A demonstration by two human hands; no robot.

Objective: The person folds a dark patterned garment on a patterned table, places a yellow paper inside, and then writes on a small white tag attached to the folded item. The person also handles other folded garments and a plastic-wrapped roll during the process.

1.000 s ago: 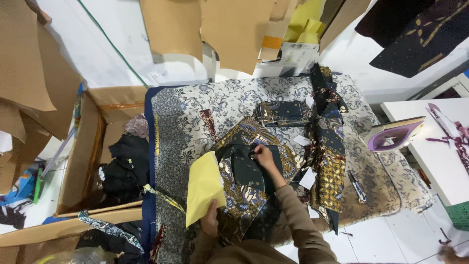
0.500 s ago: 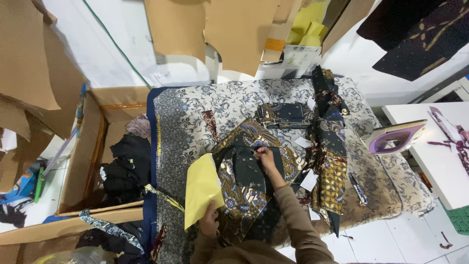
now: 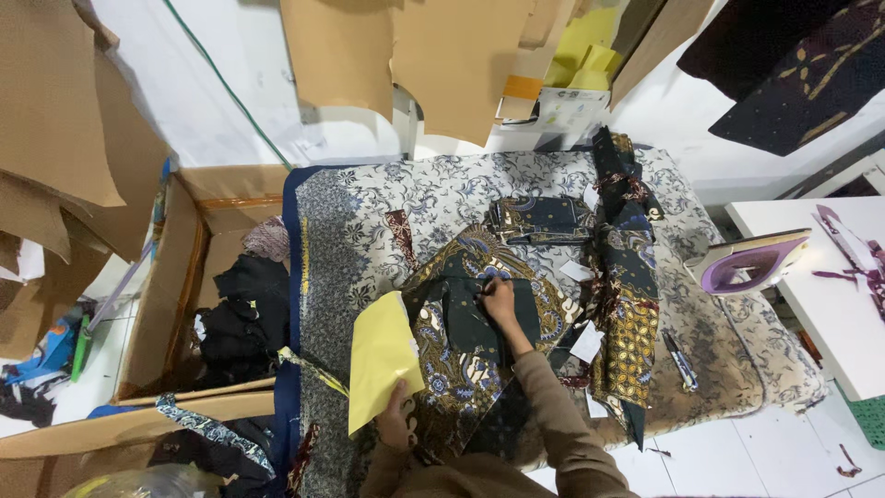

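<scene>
A tabletop [image 3: 369, 212] covered with grey floral cloth carries the work. Just beyond the right hand [image 3: 498, 300] lies a folded dark blue patterned piece [image 3: 539, 217], and to its right a long strip of dark batik cloth [image 3: 625, 286] runs down the tabletop, with small white paper tags [image 3: 586, 343] beside it and a pen-like tool [image 3: 680, 360] further right. A purple iron [image 3: 749, 265] rests on its side well to the right, at the edge of a white tabletop [image 3: 834, 323]. Left of the left hand [image 3: 396, 422] stands an open cardboard box [image 3: 175, 277] holding dark garments [image 3: 235, 318]. Brown card pattern sheets [image 3: 442, 65] hang above, well beyond both hands, with yellow paper sheets [image 3: 583, 46] and a small white box with an orange top [image 3: 553, 101] under them. The right hand lies on the dark green and gold batik panel [image 3: 470, 341] spread in front of the person, its fingers drawn together on the cloth as if pinching a small marking tool, too small to tell. The left hand has its fingers clamped on the lower edge of a yellow paper pattern piece [image 3: 380, 355], which stands tilted up just left of the panel.
</scene>
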